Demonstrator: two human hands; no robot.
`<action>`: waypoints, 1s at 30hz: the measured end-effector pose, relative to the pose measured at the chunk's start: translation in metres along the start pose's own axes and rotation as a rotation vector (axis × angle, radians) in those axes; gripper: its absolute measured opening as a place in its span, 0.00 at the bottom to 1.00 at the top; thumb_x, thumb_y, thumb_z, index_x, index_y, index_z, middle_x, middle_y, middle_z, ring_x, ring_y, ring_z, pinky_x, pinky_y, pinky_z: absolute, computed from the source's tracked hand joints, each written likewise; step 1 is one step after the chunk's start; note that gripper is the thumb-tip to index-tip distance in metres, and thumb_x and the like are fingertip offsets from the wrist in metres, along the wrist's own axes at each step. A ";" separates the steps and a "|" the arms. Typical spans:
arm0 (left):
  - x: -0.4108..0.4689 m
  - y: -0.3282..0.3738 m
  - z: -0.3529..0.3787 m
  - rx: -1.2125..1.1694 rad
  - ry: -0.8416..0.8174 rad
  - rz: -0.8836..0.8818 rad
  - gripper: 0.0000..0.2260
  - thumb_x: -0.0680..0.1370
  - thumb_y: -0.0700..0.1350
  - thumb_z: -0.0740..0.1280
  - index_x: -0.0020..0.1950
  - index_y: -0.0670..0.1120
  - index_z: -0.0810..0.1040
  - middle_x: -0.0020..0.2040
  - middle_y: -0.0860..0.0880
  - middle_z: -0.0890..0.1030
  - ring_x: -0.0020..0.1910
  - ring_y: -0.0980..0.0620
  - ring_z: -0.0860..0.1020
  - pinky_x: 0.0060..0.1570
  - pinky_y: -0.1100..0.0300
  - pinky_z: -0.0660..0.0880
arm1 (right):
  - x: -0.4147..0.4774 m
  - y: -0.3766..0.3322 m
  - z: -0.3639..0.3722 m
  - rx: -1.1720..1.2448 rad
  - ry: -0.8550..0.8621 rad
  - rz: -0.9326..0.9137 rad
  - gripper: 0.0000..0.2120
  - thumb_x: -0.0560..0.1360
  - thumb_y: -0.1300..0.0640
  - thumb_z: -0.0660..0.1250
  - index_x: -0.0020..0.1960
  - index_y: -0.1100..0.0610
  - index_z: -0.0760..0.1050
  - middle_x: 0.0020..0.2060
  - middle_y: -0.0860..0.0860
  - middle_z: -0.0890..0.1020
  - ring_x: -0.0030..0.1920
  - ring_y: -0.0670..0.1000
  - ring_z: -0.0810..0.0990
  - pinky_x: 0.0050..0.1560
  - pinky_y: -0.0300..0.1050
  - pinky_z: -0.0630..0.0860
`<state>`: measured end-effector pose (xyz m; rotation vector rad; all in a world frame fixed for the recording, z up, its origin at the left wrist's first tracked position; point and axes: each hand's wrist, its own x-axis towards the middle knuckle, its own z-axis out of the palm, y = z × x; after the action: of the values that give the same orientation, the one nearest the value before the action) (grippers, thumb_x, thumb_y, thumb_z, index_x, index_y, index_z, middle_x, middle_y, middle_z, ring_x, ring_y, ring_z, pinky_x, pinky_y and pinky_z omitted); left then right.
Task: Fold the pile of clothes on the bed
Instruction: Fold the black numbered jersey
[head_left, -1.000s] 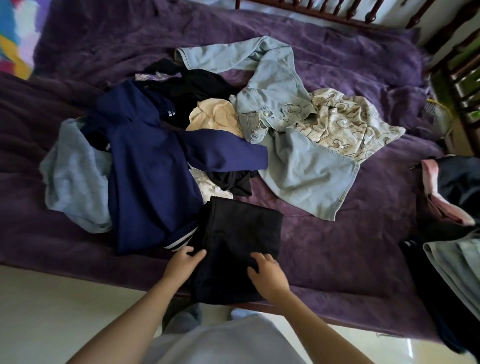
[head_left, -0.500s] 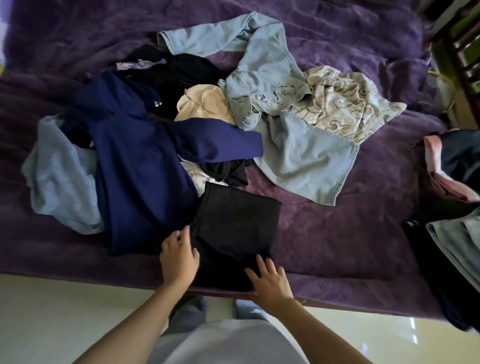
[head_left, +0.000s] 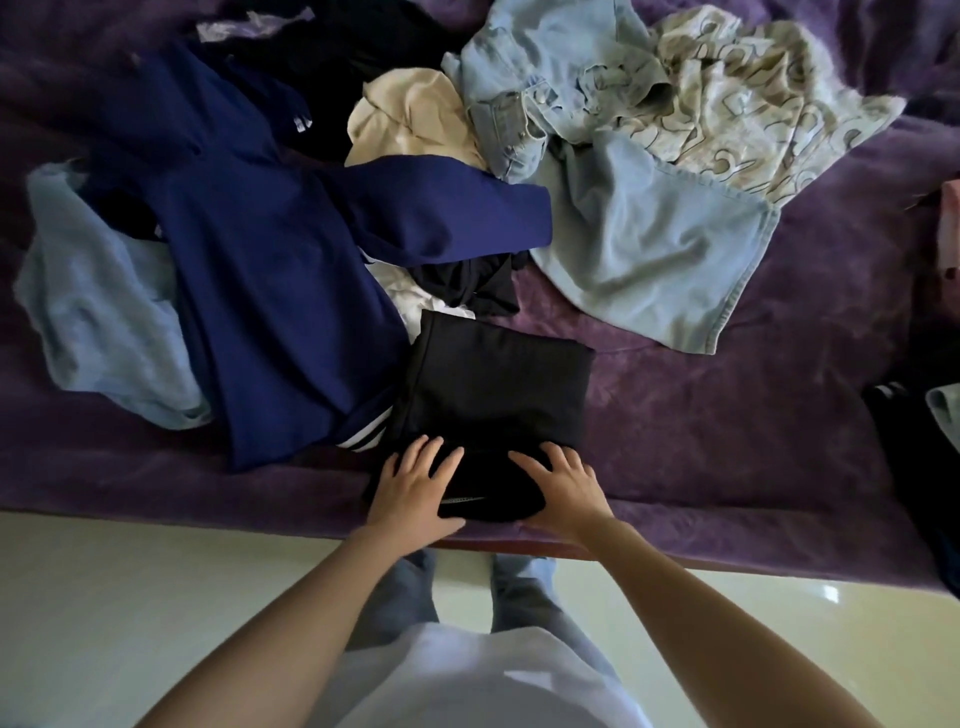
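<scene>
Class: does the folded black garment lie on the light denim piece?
No: the folded black garment sits on the purple blanket, clear of the denim piece.

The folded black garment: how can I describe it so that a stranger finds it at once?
Start at the purple blanket and go to its near edge. There the folded black garment lies under the left hand and right hand, beside the navy top. It alone is a neat flat rectangle; its neighbours lie crumpled.
</scene>
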<state>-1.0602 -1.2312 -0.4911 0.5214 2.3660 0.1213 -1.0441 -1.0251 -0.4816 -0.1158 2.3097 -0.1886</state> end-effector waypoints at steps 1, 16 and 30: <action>0.001 -0.001 -0.001 -0.037 0.028 0.002 0.37 0.75 0.59 0.63 0.77 0.51 0.48 0.77 0.49 0.49 0.76 0.50 0.45 0.72 0.51 0.50 | -0.001 0.002 -0.002 -0.015 0.028 -0.002 0.39 0.72 0.44 0.67 0.75 0.41 0.48 0.73 0.53 0.54 0.72 0.57 0.55 0.70 0.53 0.59; 0.020 -0.017 -0.024 0.130 0.257 0.038 0.39 0.42 0.45 0.83 0.53 0.48 0.83 0.53 0.42 0.81 0.49 0.40 0.80 0.39 0.43 0.77 | -0.006 0.005 -0.047 0.134 0.304 0.033 0.20 0.73 0.64 0.61 0.64 0.52 0.74 0.57 0.51 0.78 0.58 0.55 0.75 0.53 0.45 0.73; 0.064 0.093 -0.220 0.144 0.471 0.294 0.19 0.65 0.45 0.76 0.54 0.49 0.80 0.50 0.49 0.80 0.49 0.44 0.77 0.36 0.52 0.78 | -0.086 0.108 -0.174 0.219 0.663 0.164 0.20 0.70 0.66 0.64 0.61 0.53 0.77 0.55 0.50 0.80 0.59 0.52 0.76 0.52 0.42 0.72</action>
<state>-1.2172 -1.1081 -0.3451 1.0027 2.7494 0.2290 -1.1169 -0.8893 -0.3212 0.2902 2.9160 -0.4479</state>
